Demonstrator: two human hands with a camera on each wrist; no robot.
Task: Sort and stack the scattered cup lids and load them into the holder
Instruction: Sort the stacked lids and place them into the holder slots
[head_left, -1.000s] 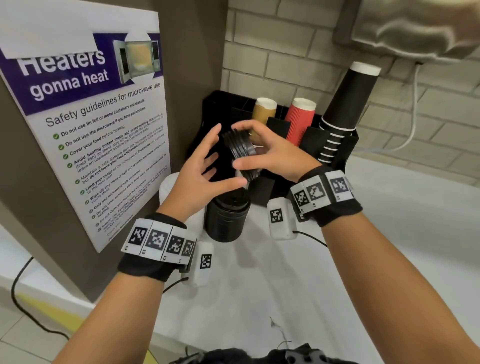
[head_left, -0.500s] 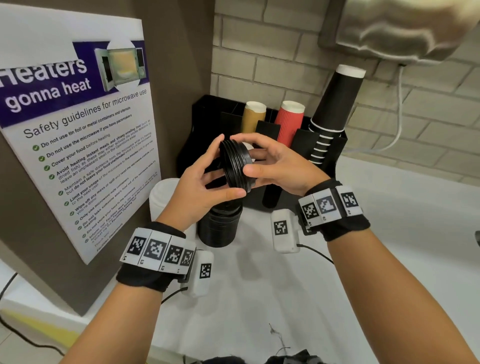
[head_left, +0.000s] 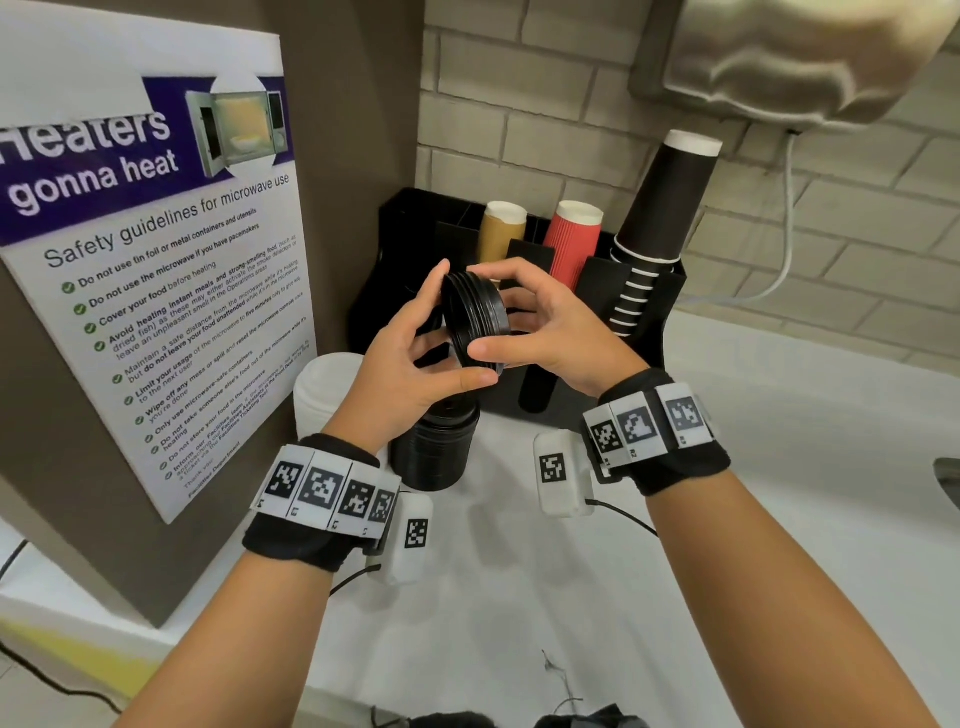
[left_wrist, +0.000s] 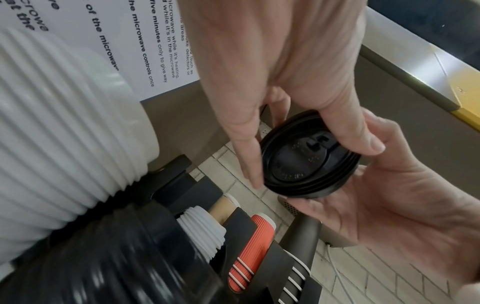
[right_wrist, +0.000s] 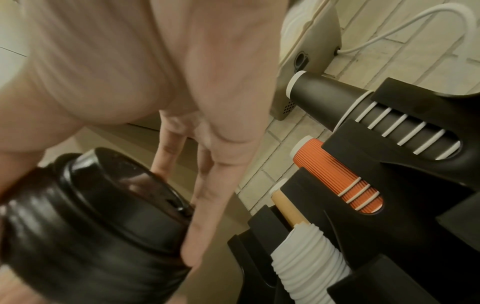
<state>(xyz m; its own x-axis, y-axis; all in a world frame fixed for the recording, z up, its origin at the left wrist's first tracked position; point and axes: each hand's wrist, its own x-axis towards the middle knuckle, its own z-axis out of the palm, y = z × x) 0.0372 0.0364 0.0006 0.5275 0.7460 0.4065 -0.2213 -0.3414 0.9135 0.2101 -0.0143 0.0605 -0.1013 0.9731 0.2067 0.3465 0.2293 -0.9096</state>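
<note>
Bare forearms wear black wristbands (head_left: 311, 540) ringed with white square-coded tags (head_left: 644, 428)

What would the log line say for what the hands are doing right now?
left hand: holds small black lid stack | right hand: holds same stack | stack: on edge, above tall black lid stack | holder: behind

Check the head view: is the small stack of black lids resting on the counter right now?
No, the small stack of black lids is held in the air between the left hand and right hand, above the taller black stack.

Pale brick wall (head_left: 571, 104) w/ steel dispenser (head_left: 810, 57); microwave poster (head_left: 156, 260) on brown panel (head_left: 353, 104).
</note>
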